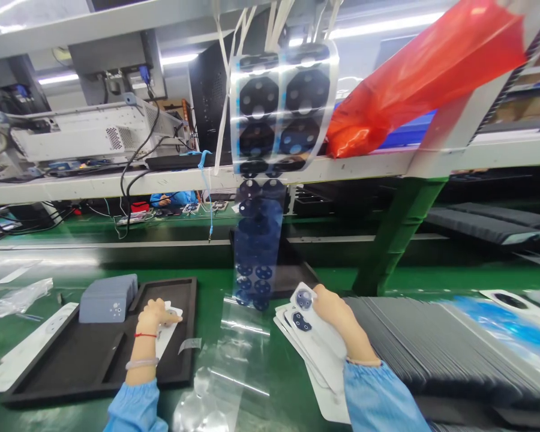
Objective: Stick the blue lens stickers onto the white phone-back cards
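Observation:
My left hand (153, 318) is over the right part of a black tray (189, 342), its fingers curled on a white phone back panel (164, 341). Part of that panel is hidden under the hand. Grey phone back panels (101, 300) stand stacked in the tray's far left corner. To the right, my right hand (335, 312) grips the edge of another white phone back panel (327, 339) with a dark round camera area. It lies over several fanned white panels (303, 354) on the green table.
A roll of clear film with dark round stickers (258, 96) hangs from the shelf, its strip (256, 240) reaching the table. A long row of grey panels (414, 336) fills the right side. A green-wrapped post (396, 234) and red bag (432, 72) stand beyond. A co-worker's sleeve (184, 197) shows behind.

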Available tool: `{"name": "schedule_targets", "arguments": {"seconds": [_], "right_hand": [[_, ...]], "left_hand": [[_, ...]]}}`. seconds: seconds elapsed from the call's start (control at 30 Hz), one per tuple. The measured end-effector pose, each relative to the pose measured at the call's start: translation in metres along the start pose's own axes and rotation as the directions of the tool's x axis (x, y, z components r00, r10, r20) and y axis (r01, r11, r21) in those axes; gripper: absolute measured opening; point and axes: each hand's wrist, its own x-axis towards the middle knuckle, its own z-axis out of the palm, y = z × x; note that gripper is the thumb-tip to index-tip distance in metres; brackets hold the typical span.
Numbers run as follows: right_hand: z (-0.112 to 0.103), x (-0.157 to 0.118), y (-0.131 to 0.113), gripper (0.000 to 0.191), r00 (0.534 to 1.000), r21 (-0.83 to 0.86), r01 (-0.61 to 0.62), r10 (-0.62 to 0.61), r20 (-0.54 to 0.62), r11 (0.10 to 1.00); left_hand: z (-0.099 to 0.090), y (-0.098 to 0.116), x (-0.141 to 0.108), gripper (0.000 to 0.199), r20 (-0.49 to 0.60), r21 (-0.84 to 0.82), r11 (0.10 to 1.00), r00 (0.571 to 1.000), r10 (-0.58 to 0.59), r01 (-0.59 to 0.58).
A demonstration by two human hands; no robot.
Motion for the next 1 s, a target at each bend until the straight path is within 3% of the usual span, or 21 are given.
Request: {"name": "schedule_targets", "arguments": {"seconds": [0.17, 0.3, 0.43, 0.5, 0.57, 0.7, 0.8, 0.9, 1.0], "right_hand": [[0.022, 0.022, 0.014, 0.027, 0.996, -0.037, -0.072, 0.074, 0.047, 0.997], [0.032, 0.025, 0.012, 0.029, 1.000, 0.084, 0.026, -0.024, -0.019, 0.996], [0.054, 0.023, -0.005, 0.047, 0.982, 0.336, 0.187, -0.180, -0.055, 0.923], [0.071, 0.022, -0.016, 0.058, 0.971, 0.472, 0.231, -0.231, -0.059, 0.851], [0.086, 0.021, -0.025, 0.057, 0.961, 0.581, 0.257, -0.267, -0.070, 0.772], [0.096, 0.020, -0.034, 0.042, 0.944, 0.699, 0.302, -0.304, -0.126, 0.649], [0.085, 0.018, -0.035, 0.047, 0.934, 0.747, 0.329, -0.314, -0.169, 0.578], [0.071, 0.011, -0.037, 0.056, 0.924, 0.781, 0.345, -0.333, -0.186, 0.520], [0.060, 0.001, -0.039, 0.059, 0.908, 0.789, 0.371, -0.369, -0.198, 0.489]], "left_hand": [[0.016, -0.012, 0.020, 0.041, 0.013, 0.066, 0.996, 0.998, -0.064, 0.063], [0.021, -0.017, 0.029, 0.042, 0.010, 0.069, 0.997, 0.999, -0.043, 0.042], [0.018, -0.020, 0.033, 0.035, 0.049, 0.012, 0.997, 0.995, 0.082, -0.083], [0.014, -0.017, 0.033, 0.029, 0.058, -0.057, 0.980, 0.979, 0.194, -0.190], [0.011, -0.012, 0.030, 0.024, 0.031, -0.146, 0.942, 0.950, 0.311, -0.303], [0.003, 0.005, 0.019, 0.027, -0.078, -0.359, 0.820, 0.890, 0.450, -0.446], [-0.002, 0.021, 0.005, 0.039, -0.166, -0.550, 0.674, 0.856, 0.490, -0.493], [0.002, 0.044, -0.014, 0.046, -0.189, -0.742, 0.472, 0.824, 0.534, -0.476], [0.018, 0.072, -0.034, 0.052, -0.130, -0.892, 0.275, 0.786, 0.604, -0.359]]}}
